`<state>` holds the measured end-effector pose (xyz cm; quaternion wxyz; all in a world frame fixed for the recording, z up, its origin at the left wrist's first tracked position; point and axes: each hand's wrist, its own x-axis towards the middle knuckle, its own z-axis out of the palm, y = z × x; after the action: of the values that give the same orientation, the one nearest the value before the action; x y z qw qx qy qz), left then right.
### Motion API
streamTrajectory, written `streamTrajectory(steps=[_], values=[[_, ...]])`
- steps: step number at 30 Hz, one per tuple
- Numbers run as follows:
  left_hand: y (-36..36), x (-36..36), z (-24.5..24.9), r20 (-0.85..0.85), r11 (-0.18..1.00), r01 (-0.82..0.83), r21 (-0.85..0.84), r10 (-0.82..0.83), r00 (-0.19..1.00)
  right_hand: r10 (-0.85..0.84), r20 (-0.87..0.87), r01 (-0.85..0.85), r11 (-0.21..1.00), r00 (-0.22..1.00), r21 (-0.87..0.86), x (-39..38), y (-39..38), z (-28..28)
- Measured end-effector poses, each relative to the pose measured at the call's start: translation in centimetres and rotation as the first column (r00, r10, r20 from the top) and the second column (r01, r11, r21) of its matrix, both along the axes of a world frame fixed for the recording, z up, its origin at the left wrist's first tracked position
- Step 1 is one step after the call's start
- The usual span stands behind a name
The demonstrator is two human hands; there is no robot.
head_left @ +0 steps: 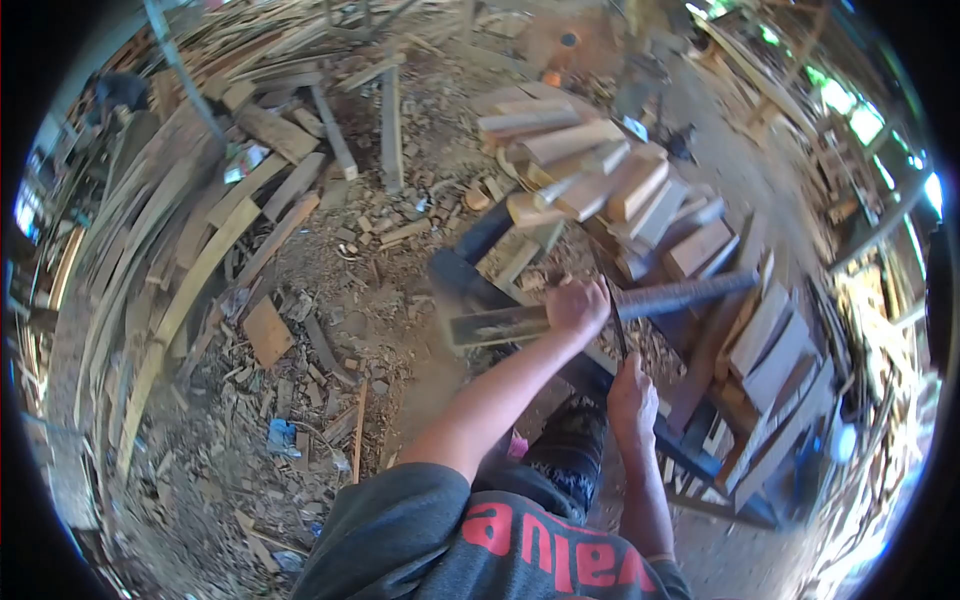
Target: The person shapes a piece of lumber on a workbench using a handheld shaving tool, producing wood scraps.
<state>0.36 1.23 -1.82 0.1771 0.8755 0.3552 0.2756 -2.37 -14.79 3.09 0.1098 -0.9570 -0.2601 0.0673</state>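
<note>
My left hand (580, 310) is closed over a long length of wood (690, 293) that lies crosswise in front of me. Its left end shows beyond my wrist, and my fist hides its middle. Lower and to the right, my right hand (632, 400) is wrapped around the near end of a thin, dark, blade-like tool (616, 318). The tool crosses the wood just right of my left fist. Its exact kind is hard to make out. Beneath the wood is a dark frame (475, 278) of thick bars.
Cut wood blocks (635, 185) are heaped ahead, with more boards (770, 350) stacked at the right. Long planks (160, 290) are piled on the left. Offcuts and chips cover the ground, with a blue scrap (283, 437) among them. A single board (391, 130) stands farther off.
</note>
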Motion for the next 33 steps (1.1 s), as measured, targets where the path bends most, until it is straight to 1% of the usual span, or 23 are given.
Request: streamTrajectory(steps=[1, 3, 4, 6, 8, 9, 10, 11, 13, 14, 17, 19, 20, 21, 22, 24, 25, 26, 27, 29, 33], values=[[0.0, 0.1, -0.2, 0.038, 1.0, -0.008, -0.029, 0.01, 0.999, 0.029, 0.016, -0.03, 1.0, 0.999, 0.011, 0.7, 0.8, -0.8], [0.1, 0.4, -0.9, 0.034, 0.998, -0.014, -0.062, 0.016, 0.999, 0.088, 0.096, -0.1, 0.988, 0.991, 0.122, 2.3, 2.5, -1.9], [0.2, 0.5, -1.0, 0.027, 0.997, -0.008, -0.072, 0.01, 1.0, 0.097, 0.094, -0.109, 0.986, 0.991, 0.127, 2.3, 2.3, -1.8], [0.2, 0.2, -0.7, 0.013, 0.997, 0.015, -0.078, -0.014, 1.0, 0.104, 0.11, -0.115, 0.989, 0.988, 0.098, 1.2, 0.6, -0.9], [0.1, 0.1, -0.6, 0.074, 0.996, 0.008, -0.086, -0.002, 0.997, 0.12, 0.124, -0.127, 0.991, 0.985, 0.051, 0.0, -1.0, 0.5], [0.0, -0.1, -0.4, 0.114, 0.996, 0.012, -0.092, -0.001, 0.993, 0.083, 0.073, -0.083, 0.997, 0.994, -0.005, -0.8, -1.5, 1.1], [-0.1, -0.2, -0.2, 0.093, 0.996, 0.015, -0.09, -0.006, 0.996, 0.039, 0.024, -0.037, 0.997, 0.999, -0.062, -1.1, -1.7, 1.5], [0.0, -0.5, 0.2, 0.097, 0.995, 0.014, -0.099, -0.004, 0.995, 0.04, 0.027, -0.038, 0.997, 0.999, -0.072, -0.8, -1.3, 1.3], [0.0, -0.7, 0.6, 0.046, 0.99, 0.066, -0.122, -0.061, 0.997, 0.052, 0.085, -0.054, 0.998, 0.995, 0.025, 0.2, 0.5, -0.3], [-0.1, -0.7, 0.4, 0.047, 0.99, 0.074, -0.124, -0.069, 0.997, 0.079, 0.136, -0.091, 0.992, 0.988, 0.086, 1.0, 1.5, -1.1], [0.2, -0.4, 0.3, 0.024, 0.989, 0.069, -0.13, -0.067, 0.997, 0.085, 0.11, -0.094, 0.992, 0.99, 0.079, 1.8, 2.8, -1.1], [0.1, -0.5, 0.5, -0.003, 0.987, 0.049, -0.155, -0.05, 0.999, 0.086, 0.099, -0.093, 0.993, 0.991, 0.069, 1.7, 2.0, -1.1], [0.1, -0.5, 0.6, 0.001, 0.984, 0.067, -0.164, -0.067, 0.998, 0.086, 0.098, -0.093, 0.993, 0.991, 0.068, 1.5, 1.4, -1.0], [0.1, -0.5, 0.7, 0.007, 0.986, 0.043, -0.161, -0.042, 0.999, 0.081, 0.092, -0.087, 0.994, 0.992, 0.062, 1.0, 0.6, -0.9], [0.0, -0.5, 0.7, 0.008, 0.986, 0.023, -0.162, -0.022, 1.0, 0.094, 0.152, -0.107, 0.991, 0.984, 0.08, 0.8, 0.1, -1.4], [-0.1, 0.5, -1.5, 0.115, 0.996, 0.037, -0.085, -0.028, 0.993, 0.065, 0.136, -0.074, 0.995, 0.989, 0.06, 1.0, 0.4, -1.3], [-0.2, 0.1, -1.0, 0.072, 0.995, 0.041, -0.091, -0.035, 0.997, 0.06, 0.126, -0.068, 0.996, 0.99, 0.062, 0.9, 0.6, -1.3], [0.1, -0.5, 0.2, -0.018, 0.972, 0.107, -0.209, -0.113, 0.993, 0.034, 0.111, -0.039, 0.998, 0.993, 0.041, 0.8, 0.6, -1.4], [0.0, -0.5, 0.3, -0.027, 0.965, 0.131, -0.228, -0.14, 0.99, 0.024, 0.103, -0.029, 0.998, 0.994, 0.048, 0.6, 0.8, -1.4], [0.2, -0.7, 0.7, -0.04, 0.98, 0.077, -0.181, -0.086, 0.996, -0.001, 0.096, -0.005, 0.999, 0.995, 0.054, 0.4, 1.1, -1.2], [0.3, -1.0, 1.3, -0.032, 0.968, 0.118, -0.22, -0.128, 0.991, -0.045, 0.083, 0.038, 0.996, 0.996, 0.087, 0.1, 1.4, -1.0]])
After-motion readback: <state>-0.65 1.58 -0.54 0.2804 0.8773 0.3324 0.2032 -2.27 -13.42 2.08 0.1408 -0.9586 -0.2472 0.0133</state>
